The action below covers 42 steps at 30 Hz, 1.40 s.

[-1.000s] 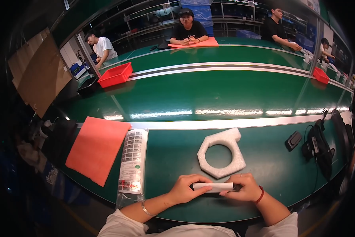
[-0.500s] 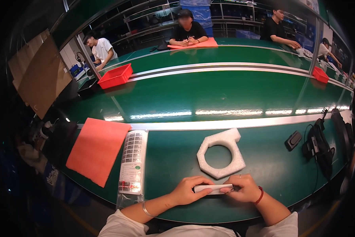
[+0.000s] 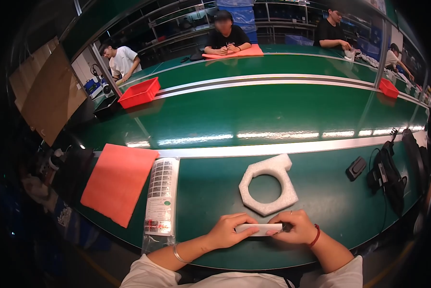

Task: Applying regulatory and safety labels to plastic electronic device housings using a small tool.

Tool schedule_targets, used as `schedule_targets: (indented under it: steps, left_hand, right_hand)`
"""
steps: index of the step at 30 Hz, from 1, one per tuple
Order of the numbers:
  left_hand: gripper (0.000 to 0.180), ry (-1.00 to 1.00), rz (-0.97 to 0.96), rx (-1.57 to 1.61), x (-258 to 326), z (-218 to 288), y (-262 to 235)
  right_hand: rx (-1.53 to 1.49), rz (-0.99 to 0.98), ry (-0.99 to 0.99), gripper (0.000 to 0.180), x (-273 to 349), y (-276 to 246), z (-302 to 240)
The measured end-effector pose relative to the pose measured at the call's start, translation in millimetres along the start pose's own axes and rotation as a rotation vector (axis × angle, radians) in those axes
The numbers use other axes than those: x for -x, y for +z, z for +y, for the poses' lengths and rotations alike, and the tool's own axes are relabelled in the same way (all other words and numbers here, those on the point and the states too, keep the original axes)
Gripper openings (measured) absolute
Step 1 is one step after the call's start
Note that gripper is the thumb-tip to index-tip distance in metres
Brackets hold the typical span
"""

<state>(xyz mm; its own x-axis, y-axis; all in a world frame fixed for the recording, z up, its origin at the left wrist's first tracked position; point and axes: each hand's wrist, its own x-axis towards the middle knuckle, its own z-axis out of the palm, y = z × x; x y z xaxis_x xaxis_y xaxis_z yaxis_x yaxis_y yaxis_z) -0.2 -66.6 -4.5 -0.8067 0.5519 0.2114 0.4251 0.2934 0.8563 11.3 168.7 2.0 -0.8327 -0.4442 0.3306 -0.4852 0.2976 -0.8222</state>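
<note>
Between my two hands is a small flat white box-like piece (image 3: 259,230), held level above the near edge of the green table. My left hand (image 3: 231,231) grips its left end, thumb along the front. At its right end my right hand (image 3: 295,227) pinches it between thumb and fingers; something dark shows under those fingers, too small to name. Just beyond my hands lies a white foam piece (image 3: 247,191) with a large round hole and a tab at its upper right.
To the left lie a pink foam sheet (image 3: 119,185) and a clear plastic bag of printed labels (image 3: 161,197). On the right are a small black device (image 3: 356,168) and a black strap with cable (image 3: 385,175). Red bins (image 3: 139,92) stand farther off; several people work across the table.
My hands stay almost still on the white piece, with the right fingers shifted slightly. Across the table, the person at the right has drawn their hands in toward a white item.
</note>
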Motion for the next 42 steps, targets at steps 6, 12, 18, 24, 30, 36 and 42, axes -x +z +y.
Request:
schedule_targets:
  steps: [6, 12, 18, 24, 30, 36, 42]
  left_hand:
    - [0.017, 0.021, 0.015, 0.018, -0.4, 0.2, 1.1]
    - [0.017, 0.033, 0.021, -0.012, -0.4, -0.5, 1.6]
    - [0.018, 0.039, 0.006, -0.010, -0.8, -0.5, 1.2]
    - [0.018, 0.039, 0.002, 0.003, -2.4, 1.4, 1.5]
    - [0.018, 0.030, -0.006, 0.012, -2.1, 1.4, 0.9]
    - [0.019, 0.012, -0.026, 0.010, -2.5, 1.6, 0.8]
    - [0.020, 0.017, -0.028, 0.010, -1.9, 0.3, 0.8]
  right_hand:
    - [0.025, 0.002, 0.005, 0.019, 0.2, -0.1, 0.2]
    - [0.031, 0.009, 0.002, 0.018, -0.3, -0.9, -0.9]
    - [0.035, 0.006, 0.010, 0.018, -0.2, -1.7, -1.1]
    - [0.041, 0.008, 0.020, 0.019, 0.1, -3.3, -1.4]
    - [0.033, 0.010, 0.027, 0.019, -0.8, -3.3, -3.9]
    - [0.045, 0.008, 0.026, 0.019, 0.8, -3.2, -1.1]
    - [0.034, 0.017, 0.022, 0.020, 0.2, -2.0, -2.1]
